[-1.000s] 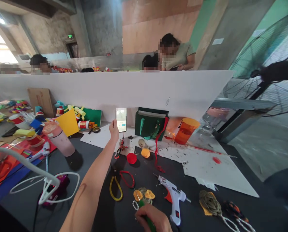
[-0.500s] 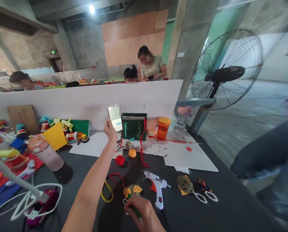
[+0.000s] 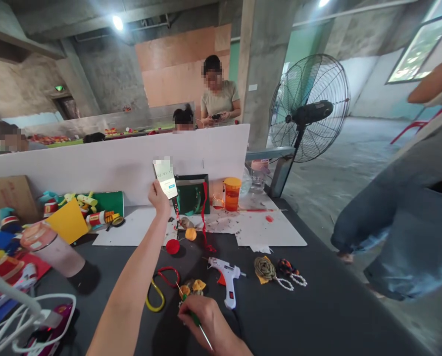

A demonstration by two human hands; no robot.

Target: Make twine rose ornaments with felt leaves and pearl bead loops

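My left hand (image 3: 159,197) is raised over the far part of the dark table, closed on a phone (image 3: 166,180) with its lit screen facing me. Low in the centre, my right hand (image 3: 202,319) is closed around a green-handled tool (image 3: 195,318) with a thin metal shaft. Just beyond its fingers lies a small orange and brown fabric piece (image 3: 198,285). Scissors with red and yellow handles (image 3: 156,301) rest left of it. To the right lies a white glue gun (image 3: 228,279).
A rolled brown flower (image 3: 265,268) and a beaded piece (image 3: 288,267) lie at right. A pink bottle (image 3: 55,247) and white cables (image 3: 24,306) are at left. An orange cup (image 3: 231,194) stands behind; people and a fan (image 3: 310,109) are beyond.
The view has turned to the right, so the table things appear further left. At the right edge, more of a standing person shows. Both hands keep their holds.
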